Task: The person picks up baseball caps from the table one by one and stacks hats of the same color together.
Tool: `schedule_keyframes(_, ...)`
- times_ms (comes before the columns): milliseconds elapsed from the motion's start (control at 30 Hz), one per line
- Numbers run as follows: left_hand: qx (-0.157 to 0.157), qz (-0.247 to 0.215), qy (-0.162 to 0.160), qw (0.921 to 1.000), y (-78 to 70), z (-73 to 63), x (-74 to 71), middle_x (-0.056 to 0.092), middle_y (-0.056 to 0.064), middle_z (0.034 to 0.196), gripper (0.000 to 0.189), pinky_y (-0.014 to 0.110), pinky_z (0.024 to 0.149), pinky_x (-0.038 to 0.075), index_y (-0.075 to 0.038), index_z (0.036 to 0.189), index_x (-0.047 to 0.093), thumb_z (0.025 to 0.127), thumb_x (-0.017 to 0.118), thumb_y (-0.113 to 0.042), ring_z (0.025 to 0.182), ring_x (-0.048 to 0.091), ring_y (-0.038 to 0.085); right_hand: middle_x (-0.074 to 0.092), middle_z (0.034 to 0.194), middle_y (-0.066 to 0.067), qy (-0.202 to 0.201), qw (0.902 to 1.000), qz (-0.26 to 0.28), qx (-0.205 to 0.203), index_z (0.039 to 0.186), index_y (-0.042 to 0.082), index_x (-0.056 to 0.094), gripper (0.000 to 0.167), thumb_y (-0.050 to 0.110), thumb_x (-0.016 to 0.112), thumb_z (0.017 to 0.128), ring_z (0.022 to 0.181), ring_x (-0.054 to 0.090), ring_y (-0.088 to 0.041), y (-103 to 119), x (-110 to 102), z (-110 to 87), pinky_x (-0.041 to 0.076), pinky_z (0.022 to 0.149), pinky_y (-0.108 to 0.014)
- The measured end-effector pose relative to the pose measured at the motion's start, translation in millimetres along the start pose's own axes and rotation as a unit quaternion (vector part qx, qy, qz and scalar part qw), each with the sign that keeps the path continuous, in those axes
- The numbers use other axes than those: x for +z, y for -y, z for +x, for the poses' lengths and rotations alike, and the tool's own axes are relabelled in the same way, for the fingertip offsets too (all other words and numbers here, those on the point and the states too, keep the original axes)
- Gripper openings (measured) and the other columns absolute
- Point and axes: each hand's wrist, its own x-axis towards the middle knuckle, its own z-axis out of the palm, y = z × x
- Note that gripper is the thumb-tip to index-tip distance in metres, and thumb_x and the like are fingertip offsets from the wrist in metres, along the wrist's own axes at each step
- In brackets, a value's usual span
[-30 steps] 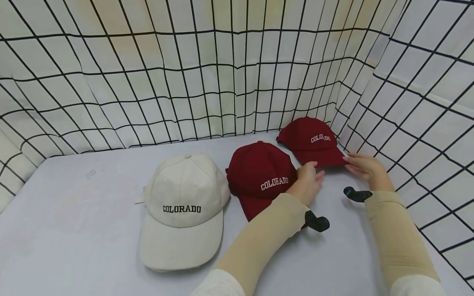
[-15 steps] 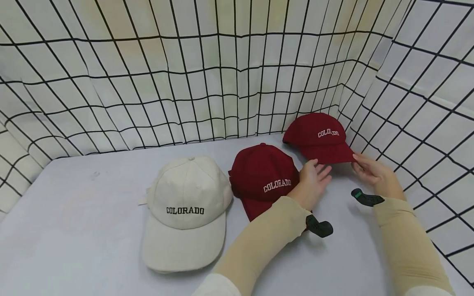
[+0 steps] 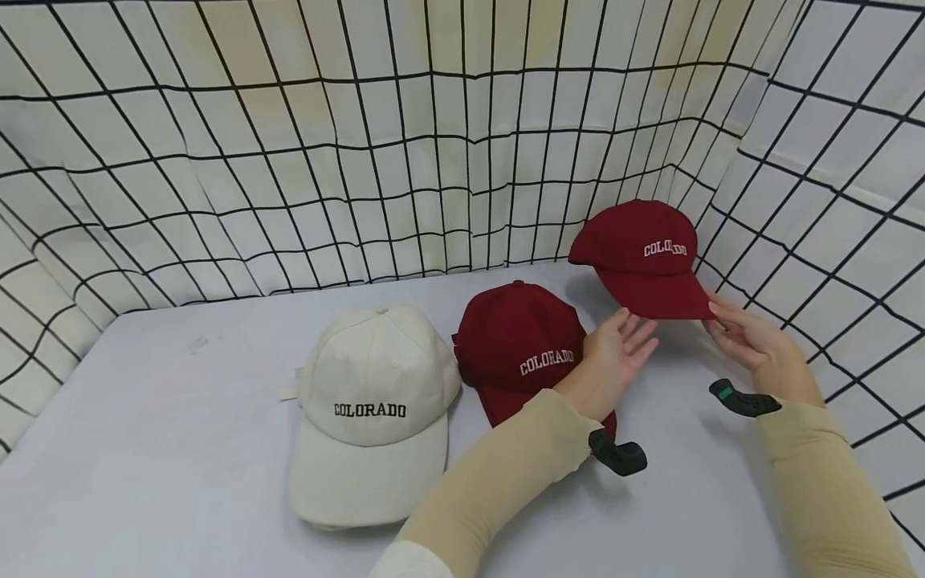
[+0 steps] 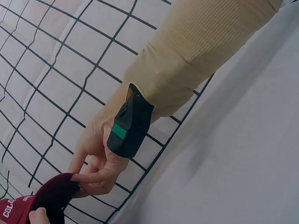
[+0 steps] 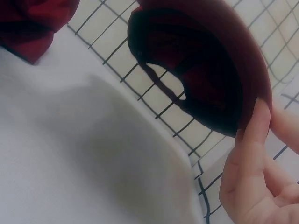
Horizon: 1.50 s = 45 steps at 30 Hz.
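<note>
My right hand pinches the right corner of the brim of a dark red baseball cap with white COLORADO lettering. The cap hangs above the back right of the table, tilted, over a shadow. Its dark inside and back strap opening show in the right wrist view, where fingers grip the brim edge. At the left brim corner, my left hand has its fingers spread, its thumb tip right at the edge. A second dark red cap sits behind the left hand, its brim partly hidden by the forearm.
A cream baseball cap with black COLORADO lettering sits left of the red caps. White fabric walls with black grid lines rise behind the table and along its right side. Each wrist carries a black device.
The far red cap has risen off the table and shifted right with my right hand. The fingers of my left hand have spread wider near its brim.
</note>
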Motion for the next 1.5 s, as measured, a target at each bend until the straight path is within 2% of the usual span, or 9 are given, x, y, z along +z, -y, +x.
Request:
schedule_keyframes(167, -0.002, 0.008, 0.017, 0.9998, -5.1, -12.3, -2.4, 0.068, 0.014, 0.113, 0.023, 0.054, 0.104, 0.048, 0.0, 0.122, 0.067, 0.102, 0.064, -0.009, 0.108, 0.07, 0.034, 0.073, 0.113, -0.012, -0.009, 0.9998, 0.004, -0.017, 0.111, -0.001, 0.076, 0.028, -0.005, 0.049, 0.104, 0.103, 0.07, -0.024, -3.9, 7.8, -8.2, 0.052, 0.097, -0.027)
schedule_keyframes(367, 0.01, 0.022, 0.019, 0.9995, -10.4, -23.4, -3.3, 0.067, 0.014, 0.112, 0.027, 0.053, 0.103, 0.049, 0.001, 0.127, 0.067, 0.101, 0.064, -0.006, 0.106, 0.07, 0.033, 0.072, 0.113, -0.013, 0.031, 0.9983, -0.035, -0.036, 0.111, -0.001, 0.076, 0.032, -0.005, 0.045, 0.105, 0.101, 0.072, -0.025, -8.1, 15.0, -13.3, 0.055, 0.093, -0.03)
schedule_keyframes(667, 0.017, 0.02, 0.01, 0.9996, -23.2, -31.6, -1.4, 0.066, 0.015, 0.108, 0.018, 0.054, 0.1, 0.051, -0.003, 0.116, 0.067, 0.099, 0.066, -0.004, 0.101, 0.072, 0.03, 0.073, 0.114, -0.012, 0.058, 0.9946, -0.077, -0.038, 0.115, 0.003, 0.077, 0.033, -0.004, 0.045, 0.106, 0.099, 0.072, -0.024, -8.4, 32.6, -15.7, 0.058, 0.087, -0.03)
schedule_keyframes(867, 0.025, 0.018, 0.005, 0.9995, -33.3, -37.4, -0.2, 0.068, 0.015, 0.106, 0.015, 0.054, 0.099, 0.052, -0.004, 0.114, 0.067, 0.099, 0.066, -0.004, 0.099, 0.073, 0.031, 0.071, 0.119, -0.011, 0.084, 0.992, -0.087, -0.035, 0.121, 0.005, 0.075, 0.036, -0.004, 0.043, 0.106, 0.103, 0.071, -0.024, -13.2, 43.3, -12.0, 0.057, 0.088, -0.029)
schedule_keyframes(1167, 0.04, 0.032, 0.015, 0.9986, -48.6, -53.4, -9.7, 0.066, 0.015, 0.108, 0.009, 0.053, 0.099, 0.052, -0.005, 0.109, 0.065, 0.1, 0.065, -0.004, 0.102, 0.07, 0.031, 0.07, 0.119, -0.014, 0.101, 0.9916, -0.075, -0.03, 0.12, 0.003, 0.073, 0.036, -0.005, 0.041, 0.106, 0.103, 0.072, -0.027, -28.5, 54.0, -12.3, 0.058, 0.088, -0.032)
schedule_keyframes(1500, 0.065, 0.064, -0.001, 0.9958, -63.1, -64.0, -14.4, 0.065, 0.013, 0.105, 0.005, 0.05, 0.091, 0.057, -0.007, 0.104, 0.065, 0.1, 0.065, -0.004, 0.093, 0.073, 0.027, 0.069, 0.122, -0.014, 0.115, 0.9908, -0.066, -0.029, 0.123, 0.0, 0.072, 0.035, -0.009, 0.043, 0.104, 0.107, 0.07, -0.026, -40.9, 67.7, -9.8, 0.056, 0.093, -0.034)
